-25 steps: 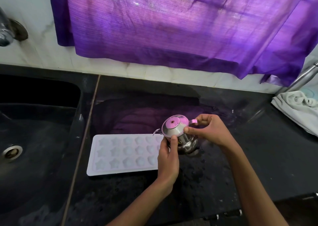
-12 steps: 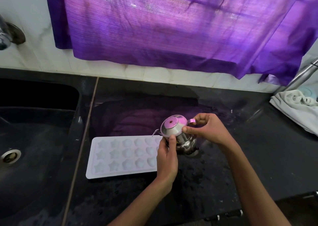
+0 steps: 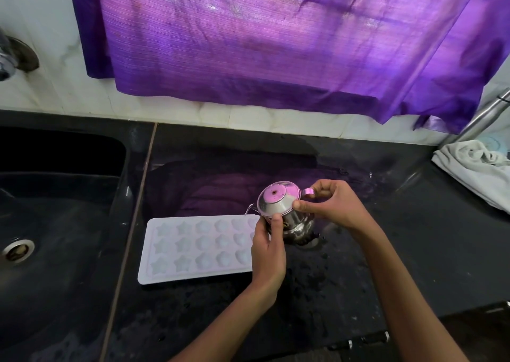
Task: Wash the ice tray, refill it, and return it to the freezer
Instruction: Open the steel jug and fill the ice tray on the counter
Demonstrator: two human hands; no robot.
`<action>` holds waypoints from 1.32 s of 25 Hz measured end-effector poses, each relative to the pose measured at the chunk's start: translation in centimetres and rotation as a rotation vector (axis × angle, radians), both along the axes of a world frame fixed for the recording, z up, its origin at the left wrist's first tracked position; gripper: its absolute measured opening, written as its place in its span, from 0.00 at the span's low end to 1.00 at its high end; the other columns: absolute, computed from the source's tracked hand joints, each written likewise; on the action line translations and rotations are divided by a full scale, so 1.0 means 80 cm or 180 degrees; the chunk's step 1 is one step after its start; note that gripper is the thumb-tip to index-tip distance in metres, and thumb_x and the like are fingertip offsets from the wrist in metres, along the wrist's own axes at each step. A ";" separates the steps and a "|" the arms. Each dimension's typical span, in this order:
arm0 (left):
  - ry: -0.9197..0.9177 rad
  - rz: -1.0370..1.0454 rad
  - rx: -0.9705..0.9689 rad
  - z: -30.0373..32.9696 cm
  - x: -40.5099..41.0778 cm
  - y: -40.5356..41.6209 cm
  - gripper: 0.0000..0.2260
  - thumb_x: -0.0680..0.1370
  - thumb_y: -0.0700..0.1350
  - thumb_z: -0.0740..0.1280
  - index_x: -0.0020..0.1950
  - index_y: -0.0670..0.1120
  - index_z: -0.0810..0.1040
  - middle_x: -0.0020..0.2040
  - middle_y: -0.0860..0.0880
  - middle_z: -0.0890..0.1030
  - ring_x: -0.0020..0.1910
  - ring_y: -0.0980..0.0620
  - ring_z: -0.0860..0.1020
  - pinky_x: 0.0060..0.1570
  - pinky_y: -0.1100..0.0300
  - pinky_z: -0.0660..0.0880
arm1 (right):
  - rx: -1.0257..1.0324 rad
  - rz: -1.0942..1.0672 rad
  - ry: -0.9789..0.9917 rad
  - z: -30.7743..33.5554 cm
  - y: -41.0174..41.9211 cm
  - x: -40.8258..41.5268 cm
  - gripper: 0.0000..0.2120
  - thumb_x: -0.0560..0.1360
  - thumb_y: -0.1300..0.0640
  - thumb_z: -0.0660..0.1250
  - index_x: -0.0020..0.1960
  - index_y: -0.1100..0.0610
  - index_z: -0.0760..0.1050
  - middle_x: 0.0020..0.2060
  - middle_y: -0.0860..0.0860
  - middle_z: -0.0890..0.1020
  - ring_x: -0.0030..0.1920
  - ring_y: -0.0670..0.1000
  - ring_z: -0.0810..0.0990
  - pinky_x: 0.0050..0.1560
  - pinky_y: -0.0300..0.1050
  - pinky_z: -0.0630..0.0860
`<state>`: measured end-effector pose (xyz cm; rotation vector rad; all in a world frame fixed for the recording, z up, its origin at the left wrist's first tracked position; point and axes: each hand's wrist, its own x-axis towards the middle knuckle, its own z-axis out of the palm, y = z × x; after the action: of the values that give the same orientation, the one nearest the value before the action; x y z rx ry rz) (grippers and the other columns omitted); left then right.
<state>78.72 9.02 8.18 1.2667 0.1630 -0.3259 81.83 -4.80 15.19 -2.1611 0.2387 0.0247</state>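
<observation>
A white ice tray [image 3: 193,247] with star and heart moulds lies flat on the wet black counter [image 3: 345,279], just right of the sink. At its right end stands a small steel jug [image 3: 284,210] with a lid and a thin spout pointing left over the tray. My left hand [image 3: 269,254] grips the jug's body from the front and hides the tray's right end. My right hand [image 3: 328,206] holds the jug's handle and pinches the lid's edge. The moulds look pale; I cannot tell whether water is in them.
A black sink [image 3: 55,223] with a steel drain [image 3: 18,250] fills the left. A tap [image 3: 8,58] juts from the tiled wall above it. A purple curtain [image 3: 276,36] hangs over the counter's back. A crumpled white cloth [image 3: 477,168] and a steel pipe [image 3: 480,119] sit at far right.
Both hands stay on the jug at the tray's right end. The jug and the tray have hardly shifted.
</observation>
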 end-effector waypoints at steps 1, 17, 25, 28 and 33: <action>-0.0036 0.0026 0.0036 0.002 -0.001 0.000 0.18 0.79 0.57 0.56 0.64 0.52 0.73 0.58 0.56 0.78 0.56 0.63 0.74 0.49 0.71 0.68 | 0.0064 -0.0011 -0.0030 0.000 0.001 -0.002 0.31 0.48 0.37 0.79 0.38 0.59 0.78 0.37 0.53 0.86 0.41 0.51 0.85 0.54 0.61 0.78; -0.0126 0.0246 0.0112 -0.006 -0.041 0.000 0.17 0.80 0.56 0.57 0.63 0.49 0.74 0.56 0.54 0.80 0.55 0.61 0.77 0.52 0.68 0.71 | -0.0214 0.0155 0.0026 0.004 0.008 -0.031 0.36 0.44 0.30 0.77 0.38 0.58 0.78 0.35 0.52 0.86 0.40 0.54 0.85 0.53 0.64 0.77; -0.0055 0.0168 0.0113 0.000 -0.047 0.002 0.18 0.80 0.57 0.55 0.65 0.52 0.73 0.55 0.59 0.79 0.53 0.65 0.75 0.47 0.72 0.69 | -0.0331 0.0138 0.0035 0.006 0.010 -0.035 0.37 0.43 0.28 0.76 0.38 0.57 0.79 0.35 0.49 0.86 0.41 0.52 0.84 0.52 0.64 0.77; -0.0023 0.0109 0.0101 0.003 -0.048 0.004 0.17 0.80 0.57 0.55 0.64 0.53 0.73 0.54 0.59 0.79 0.52 0.66 0.75 0.46 0.73 0.68 | -0.0346 0.0120 0.0025 0.007 0.010 -0.037 0.37 0.44 0.29 0.76 0.39 0.57 0.79 0.35 0.50 0.86 0.40 0.53 0.84 0.52 0.64 0.77; 0.0034 0.0054 0.0122 0.010 -0.050 0.009 0.13 0.79 0.58 0.56 0.57 0.55 0.75 0.50 0.60 0.79 0.49 0.66 0.75 0.44 0.72 0.68 | -0.0329 0.0085 -0.0014 0.008 0.010 -0.040 0.35 0.45 0.29 0.76 0.38 0.57 0.78 0.35 0.51 0.85 0.38 0.53 0.84 0.51 0.63 0.78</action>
<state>74.75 9.73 8.95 1.3010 0.1899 -0.3163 78.62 -4.03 15.84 -2.2670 0.2128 0.0235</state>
